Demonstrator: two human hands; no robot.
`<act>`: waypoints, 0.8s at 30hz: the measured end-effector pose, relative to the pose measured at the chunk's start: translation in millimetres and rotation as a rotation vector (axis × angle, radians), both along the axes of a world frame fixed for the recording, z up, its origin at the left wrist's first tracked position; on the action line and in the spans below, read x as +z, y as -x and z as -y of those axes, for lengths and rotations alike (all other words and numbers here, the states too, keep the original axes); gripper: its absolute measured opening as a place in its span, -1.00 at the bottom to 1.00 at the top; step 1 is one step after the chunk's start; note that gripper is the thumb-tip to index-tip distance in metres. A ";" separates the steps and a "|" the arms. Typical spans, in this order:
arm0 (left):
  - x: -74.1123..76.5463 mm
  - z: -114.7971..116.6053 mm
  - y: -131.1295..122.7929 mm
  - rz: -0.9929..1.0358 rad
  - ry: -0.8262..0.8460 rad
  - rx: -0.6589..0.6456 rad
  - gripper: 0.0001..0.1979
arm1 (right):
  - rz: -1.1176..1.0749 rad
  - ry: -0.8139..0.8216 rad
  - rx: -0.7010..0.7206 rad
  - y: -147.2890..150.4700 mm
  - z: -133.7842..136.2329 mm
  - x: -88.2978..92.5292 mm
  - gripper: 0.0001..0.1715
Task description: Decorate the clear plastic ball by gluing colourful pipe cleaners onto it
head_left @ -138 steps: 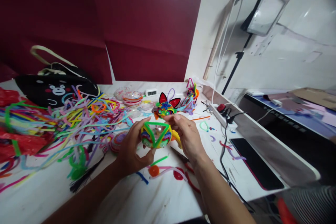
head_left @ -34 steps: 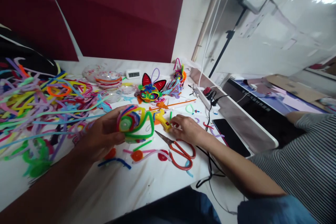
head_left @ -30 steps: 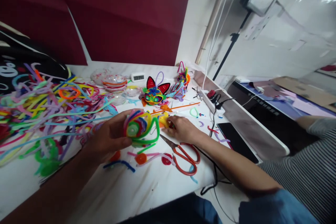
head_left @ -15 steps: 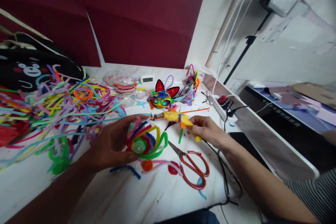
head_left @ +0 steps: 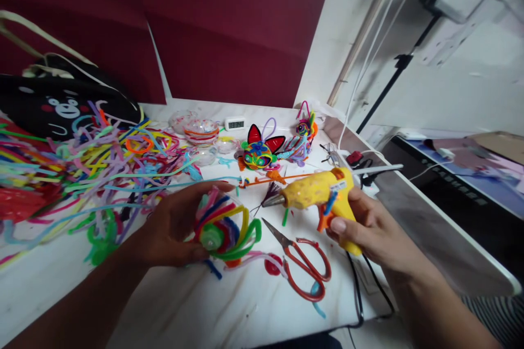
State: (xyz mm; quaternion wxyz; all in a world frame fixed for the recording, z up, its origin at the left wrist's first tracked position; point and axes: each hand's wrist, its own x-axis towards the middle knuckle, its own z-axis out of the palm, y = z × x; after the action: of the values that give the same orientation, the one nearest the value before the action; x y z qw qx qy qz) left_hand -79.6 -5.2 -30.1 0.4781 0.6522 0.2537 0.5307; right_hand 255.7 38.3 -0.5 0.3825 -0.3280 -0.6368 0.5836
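Note:
My left hand [head_left: 174, 229] is closed around a round pipe-cleaner ornament [head_left: 227, 223] with coloured loops and a green coil on its side. My right hand [head_left: 364, 226] grips a yellow hot glue gun [head_left: 317, 191] by its handle. The gun's metal nozzle points left, a short way from the ornament and not touching it. A pale glue stick [head_left: 379, 169] pokes out of the gun's back end. Below the gun, a pair of scissors [head_left: 301, 262] with orange-red handles lies on the white table, blades slightly parted.
Pipe cleaners [head_left: 135, 158] are heaped at the left, before a black bag [head_left: 69, 103]. Behind my hands stand a cat-eared ornament [head_left: 260, 150], clear plastic half-spheres [head_left: 200, 132] and a small digital clock [head_left: 234, 124]. A power strip [head_left: 370, 188] and black cables [head_left: 358, 294] lie to the right.
The glue gun has come up off the table in my right hand and swung nearer, its nozzle now toward the ornament. My left hand still holds the ornament in nearly the same place.

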 end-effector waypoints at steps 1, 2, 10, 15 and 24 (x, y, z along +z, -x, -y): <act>-0.1 0.8 0.4 -0.006 0.008 0.006 -0.17 | 0.003 -0.016 -0.010 -0.1 2.9 0.6 -0.71; -0.5 1.4 0.8 -0.013 0.008 0.014 -0.16 | 0.005 -0.021 -0.026 -0.1 5.4 1.1 -0.72; -1.6 6.1 1.3 -0.066 -0.064 0.014 -0.23 | 0.041 -0.052 0.085 -0.4 18.0 3.8 -0.93; 4.1 4.8 -2.3 -0.106 -0.088 -0.006 -0.25 | 0.084 -0.177 0.104 -5.4 26.0 5.9 -0.67; 5.2 3.6 -3.9 -0.119 -0.094 -0.033 -0.25 | 0.210 -0.376 0.093 -11.6 29.4 4.6 -0.70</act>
State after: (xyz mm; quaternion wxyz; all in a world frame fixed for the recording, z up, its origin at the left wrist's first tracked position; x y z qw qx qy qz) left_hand -75.7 -8.8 -24.9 0.4396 0.7085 0.2458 0.4944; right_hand 267.3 8.9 4.1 0.3414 -0.2801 -0.7853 0.4340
